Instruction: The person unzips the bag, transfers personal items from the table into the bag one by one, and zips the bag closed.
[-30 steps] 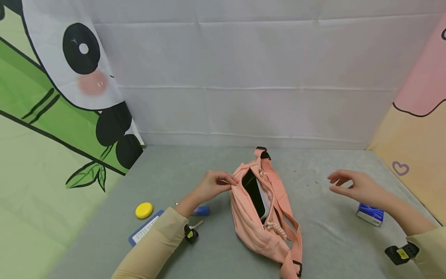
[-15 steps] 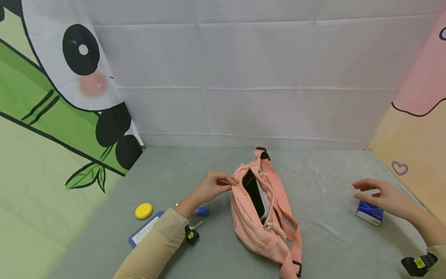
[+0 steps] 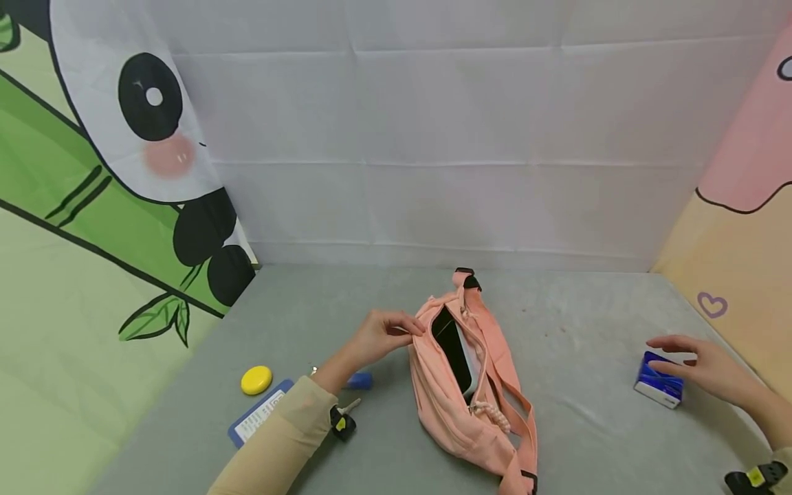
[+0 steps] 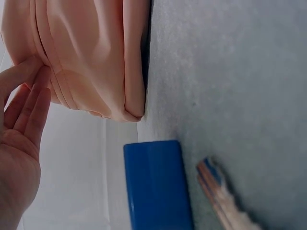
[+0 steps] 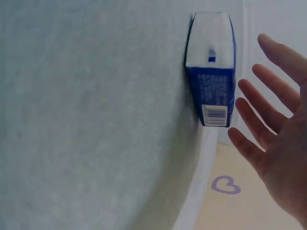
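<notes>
Pink waist bag point(image 3: 441, 416) is lying on the grey table point(image 3: 581, 440), at about five o'clock from the centre of my head view. Its mouth is gaping, and inside it a flat dark object point(image 3: 450, 350) with a pale rim is showing. My left hand point(image 3: 383, 337) is pinching the edge of this mouth between the thumb and the fingers, at about ten o'clock of the bag. In the left wrist view, a blue block point(image 4: 157, 187) is resting near the bag, apart from it.

My right hand point(image 3: 711, 368) is hovering well apart from the bag, at three o'clock of it. The fingers are spreading wide beside a small blue and white box point(image 3: 658, 380), which is sitting at about nine o'clock of this hand. Whether any fingertip is touching the box, I am not able to tell.

Toward nine o'clock from the bag, a yellow round object point(image 3: 256, 379) is resting just beyond a blue card point(image 3: 262, 416), and my left sleeve point(image 3: 281, 430) is covering part of this card. At twelve o'clock, behind everything, a pale cloth point(image 3: 433, 137) is hanging.
</notes>
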A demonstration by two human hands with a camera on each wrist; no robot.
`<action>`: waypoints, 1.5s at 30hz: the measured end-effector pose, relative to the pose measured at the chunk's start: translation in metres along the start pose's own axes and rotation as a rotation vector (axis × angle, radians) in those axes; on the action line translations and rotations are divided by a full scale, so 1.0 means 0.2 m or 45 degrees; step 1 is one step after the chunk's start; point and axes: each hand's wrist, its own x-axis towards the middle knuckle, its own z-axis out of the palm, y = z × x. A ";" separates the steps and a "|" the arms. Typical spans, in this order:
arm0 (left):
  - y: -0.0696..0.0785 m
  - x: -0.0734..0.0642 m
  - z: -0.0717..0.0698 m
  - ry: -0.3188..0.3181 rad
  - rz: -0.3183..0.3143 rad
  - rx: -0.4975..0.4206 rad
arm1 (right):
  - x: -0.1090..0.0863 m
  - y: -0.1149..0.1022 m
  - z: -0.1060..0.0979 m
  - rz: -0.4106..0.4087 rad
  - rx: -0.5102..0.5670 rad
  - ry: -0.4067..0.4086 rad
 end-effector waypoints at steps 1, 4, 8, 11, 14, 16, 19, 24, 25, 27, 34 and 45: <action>0.00 0.00 0.00 0.001 -0.002 0.001 | 0.00 0.01 0.01 0.009 -0.013 -0.003; 0.00 0.00 0.00 0.013 0.000 0.011 | 0.00 0.02 0.01 0.016 -0.029 -0.029; 0.01 0.00 0.00 0.015 0.008 0.009 | -0.01 0.03 0.01 0.042 -0.041 -0.084; 0.02 0.01 0.00 0.011 0.009 0.003 | -0.01 0.03 0.01 0.095 -0.053 -0.129; 0.03 0.01 0.00 0.010 0.000 0.003 | -0.01 0.03 0.01 0.129 -0.073 -0.152; 0.03 0.01 0.00 0.004 -0.002 0.007 | -0.02 0.04 0.01 0.136 -0.090 -0.151; 0.01 0.01 0.00 -0.006 -0.016 0.025 | -0.03 0.04 0.02 0.121 -0.088 -0.138; -0.10 0.01 0.00 -0.009 -0.017 0.031 | -0.04 0.04 0.03 0.081 -0.045 -0.123; -0.13 0.01 0.00 -0.007 -0.012 0.027 | -0.04 0.04 0.03 0.073 -0.037 -0.120; -0.14 0.01 0.00 -0.011 -0.002 0.022 | -0.05 0.04 0.04 0.063 -0.023 -0.110; -0.13 -0.01 -0.01 -0.026 0.012 0.010 | -0.08 0.03 0.06 -0.005 0.040 -0.040; -0.13 -0.04 -0.01 -0.015 0.018 -0.005 | -0.07 0.00 0.06 -0.039 0.054 0.010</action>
